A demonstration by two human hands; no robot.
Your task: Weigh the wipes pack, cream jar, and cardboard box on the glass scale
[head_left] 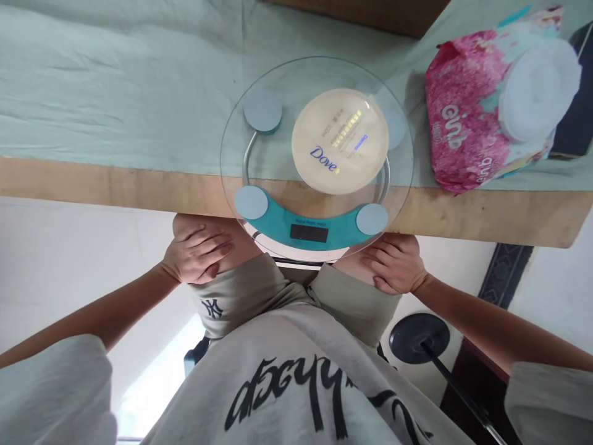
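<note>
My left hand (200,253) lies flat on my left thigh, just below the table edge, fingers spread and holding nothing. On the other thigh rests my right hand (393,262), its fingers also apart with nothing in them. Between and above both hands, a round glass scale (282,154) with a teal front strip and a dark display sits on the table, its near side reaching past the edge. A round cream Dove container (340,142) stands on the glass, right of its middle. Neither hand touches the scale or the container.
At the right of the table (139,182) lies a pink wipes pack (463,117) with a white lid, beside a dark box (574,117). A brown wooden object (380,12) is at the far edge. A stand with a round black base (419,338) is on the floor, right.
</note>
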